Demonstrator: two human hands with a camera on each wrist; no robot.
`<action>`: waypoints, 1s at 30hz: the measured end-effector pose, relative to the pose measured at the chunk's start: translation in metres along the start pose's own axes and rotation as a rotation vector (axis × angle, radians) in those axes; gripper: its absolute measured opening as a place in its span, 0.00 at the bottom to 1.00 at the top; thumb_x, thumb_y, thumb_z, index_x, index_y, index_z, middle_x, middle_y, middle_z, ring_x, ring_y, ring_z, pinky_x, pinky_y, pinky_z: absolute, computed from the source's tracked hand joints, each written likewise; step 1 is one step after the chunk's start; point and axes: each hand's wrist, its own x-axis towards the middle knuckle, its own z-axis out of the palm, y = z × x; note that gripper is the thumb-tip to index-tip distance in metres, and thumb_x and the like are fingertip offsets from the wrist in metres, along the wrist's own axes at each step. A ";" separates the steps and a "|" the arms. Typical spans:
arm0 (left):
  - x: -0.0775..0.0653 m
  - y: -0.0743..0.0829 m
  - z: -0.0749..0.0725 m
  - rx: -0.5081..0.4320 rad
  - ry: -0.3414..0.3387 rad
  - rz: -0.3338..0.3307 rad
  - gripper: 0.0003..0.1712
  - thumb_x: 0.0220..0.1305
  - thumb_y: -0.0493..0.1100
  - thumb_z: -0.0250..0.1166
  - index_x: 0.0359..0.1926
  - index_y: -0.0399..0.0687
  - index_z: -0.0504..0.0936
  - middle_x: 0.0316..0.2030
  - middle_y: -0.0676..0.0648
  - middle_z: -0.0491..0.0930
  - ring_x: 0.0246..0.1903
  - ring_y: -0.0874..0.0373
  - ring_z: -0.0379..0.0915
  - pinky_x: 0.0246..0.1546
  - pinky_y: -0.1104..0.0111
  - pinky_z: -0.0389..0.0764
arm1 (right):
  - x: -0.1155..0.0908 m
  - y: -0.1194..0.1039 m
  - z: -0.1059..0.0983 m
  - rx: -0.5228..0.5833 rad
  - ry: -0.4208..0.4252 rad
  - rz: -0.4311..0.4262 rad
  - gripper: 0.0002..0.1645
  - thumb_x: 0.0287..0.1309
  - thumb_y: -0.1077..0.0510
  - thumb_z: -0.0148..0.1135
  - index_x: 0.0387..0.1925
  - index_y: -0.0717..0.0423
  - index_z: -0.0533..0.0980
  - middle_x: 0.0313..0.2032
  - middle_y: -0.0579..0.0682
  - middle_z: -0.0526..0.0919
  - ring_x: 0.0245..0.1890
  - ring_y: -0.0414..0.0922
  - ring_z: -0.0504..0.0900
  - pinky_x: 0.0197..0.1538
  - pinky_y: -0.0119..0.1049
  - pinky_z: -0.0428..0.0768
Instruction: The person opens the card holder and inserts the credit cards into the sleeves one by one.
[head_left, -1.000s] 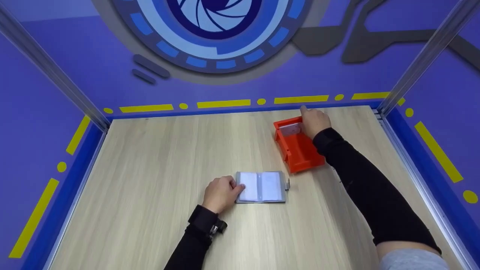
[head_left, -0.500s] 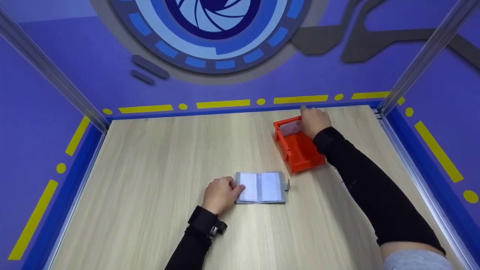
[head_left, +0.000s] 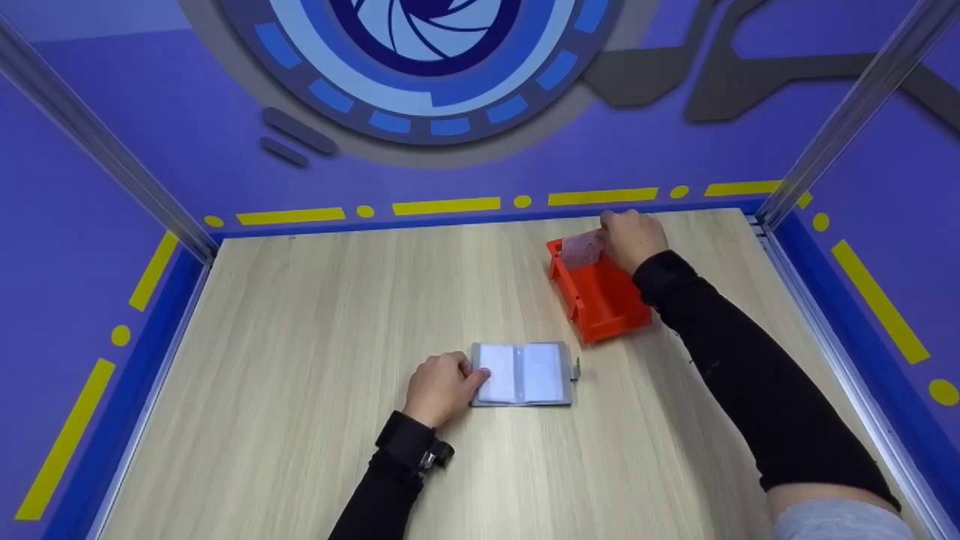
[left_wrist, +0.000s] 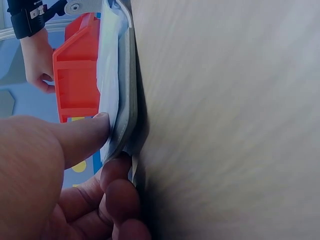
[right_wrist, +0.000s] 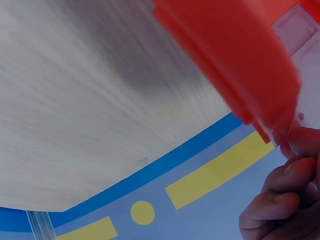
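Observation:
An open card holder with a grey cover, clear sleeves and a small strap on its right side lies on the table. My left hand pinches its left edge, thumb on the pages and fingers under the cover, as the left wrist view shows. Farther off to the right stands a red plastic bin. At its far end my right hand pinches a pale pinkish card, which rises out of the bin. In the right wrist view, printed card surfaces show beside the red wall; the fingertip contact is partly hidden.
The light wooden table ends at a blue back wall with yellow marks, close behind the bin. Metal posts stand at the back corners, including a right post. The bin's side walls rise from the table.
The right hand has shifted slightly right, and the card has come up higher above the bin's far wall. The left hand and the card holder have stayed in place.

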 end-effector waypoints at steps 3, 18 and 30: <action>-0.002 0.001 0.001 -0.010 0.005 0.008 0.22 0.72 0.57 0.74 0.26 0.54 0.78 0.20 0.58 0.69 0.21 0.61 0.65 0.25 0.67 0.62 | -0.003 0.003 -0.007 0.020 -0.003 -0.027 0.10 0.77 0.60 0.65 0.49 0.63 0.86 0.42 0.64 0.92 0.39 0.60 0.91 0.49 0.58 0.89; 0.001 0.001 -0.001 -0.005 0.000 -0.010 0.22 0.72 0.57 0.74 0.26 0.52 0.79 0.22 0.55 0.73 0.23 0.59 0.68 0.27 0.65 0.65 | -0.062 -0.012 -0.051 0.324 -0.044 -0.016 0.12 0.83 0.57 0.57 0.49 0.62 0.82 0.35 0.58 0.83 0.31 0.52 0.78 0.35 0.40 0.73; -0.001 0.001 -0.001 0.003 0.008 -0.001 0.21 0.71 0.56 0.74 0.26 0.52 0.80 0.24 0.54 0.76 0.24 0.57 0.70 0.28 0.64 0.67 | -0.134 -0.080 -0.046 0.569 -0.170 0.036 0.13 0.79 0.56 0.59 0.49 0.57 0.87 0.39 0.55 0.88 0.32 0.49 0.82 0.35 0.37 0.82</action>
